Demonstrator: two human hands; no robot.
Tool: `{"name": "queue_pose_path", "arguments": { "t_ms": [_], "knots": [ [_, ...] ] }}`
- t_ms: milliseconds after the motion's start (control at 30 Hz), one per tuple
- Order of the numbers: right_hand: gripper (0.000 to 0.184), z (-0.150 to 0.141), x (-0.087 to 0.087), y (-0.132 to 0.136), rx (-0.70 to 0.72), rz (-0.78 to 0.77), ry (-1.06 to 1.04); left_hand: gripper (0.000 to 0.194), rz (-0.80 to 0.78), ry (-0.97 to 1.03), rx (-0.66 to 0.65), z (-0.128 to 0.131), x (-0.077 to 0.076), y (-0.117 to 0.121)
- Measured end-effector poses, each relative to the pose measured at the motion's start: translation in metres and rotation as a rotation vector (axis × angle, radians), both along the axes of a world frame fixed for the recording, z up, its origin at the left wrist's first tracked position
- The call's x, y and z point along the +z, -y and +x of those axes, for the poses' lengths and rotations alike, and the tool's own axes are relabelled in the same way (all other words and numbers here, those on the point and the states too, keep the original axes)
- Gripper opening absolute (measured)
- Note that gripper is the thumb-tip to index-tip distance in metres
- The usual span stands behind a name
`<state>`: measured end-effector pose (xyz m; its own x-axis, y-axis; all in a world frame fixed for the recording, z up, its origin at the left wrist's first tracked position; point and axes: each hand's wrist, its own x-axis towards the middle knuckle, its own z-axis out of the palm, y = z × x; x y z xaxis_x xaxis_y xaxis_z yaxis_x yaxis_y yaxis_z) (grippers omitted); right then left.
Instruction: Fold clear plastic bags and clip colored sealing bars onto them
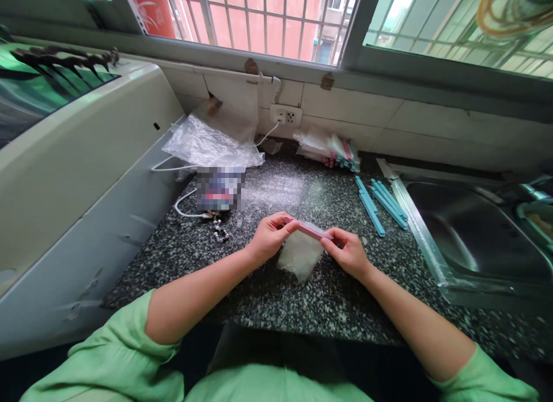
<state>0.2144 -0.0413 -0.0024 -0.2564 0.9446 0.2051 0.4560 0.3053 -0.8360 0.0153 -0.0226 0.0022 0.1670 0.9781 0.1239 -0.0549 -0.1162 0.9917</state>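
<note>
the pink strip [311, 231] lay crosswise above the speckled counter [268, 298], its long axis running between the hands; the left hand [271, 236] pinched one end, the right hand [348, 252] the other, a clear bag [301, 257] apparently hanging beneath.

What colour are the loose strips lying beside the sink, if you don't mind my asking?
The strips are light blue, seen in the head view.

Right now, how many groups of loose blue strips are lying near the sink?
2: a left group and a right group, side by side, left of the sink. Strips may hide under others.
</note>
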Motion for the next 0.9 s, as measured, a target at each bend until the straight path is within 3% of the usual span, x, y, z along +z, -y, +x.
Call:
{"name": "queue_pose_path", "arguments": {
  "t_ms": [300,467,567,700,900],
  "knots": [
    [0.021,0.0001,-0.0012,-0.0001,0.005,0.011,-0.002,0.038,-0.025,-0.042,-0.022,-0.0015,-0.0022,-0.0023],
    [0.024,0.0025,0.0001,-0.0007,-0.072,0.013,-0.075,0.041,-0.193,-0.092,-0.267,-0.0007,-0.0051,-0.0010],
    [0.026,0.0049,-0.0009,-0.0019,-0.135,0.034,-0.101,0.045,-0.266,-0.125,-0.348,0.0005,-0.0068,0.0012],
    [0.028,0.0072,-0.0016,-0.0033,-0.148,0.051,-0.110,0.043,-0.272,-0.139,-0.377,0.0007,-0.0055,0.0028],
    [0.027,0.0024,0.0006,-0.0022,-0.012,0.030,-0.106,0.040,-0.239,-0.007,-0.285,0.0040,-0.0055,0.0009]
  ]
}}
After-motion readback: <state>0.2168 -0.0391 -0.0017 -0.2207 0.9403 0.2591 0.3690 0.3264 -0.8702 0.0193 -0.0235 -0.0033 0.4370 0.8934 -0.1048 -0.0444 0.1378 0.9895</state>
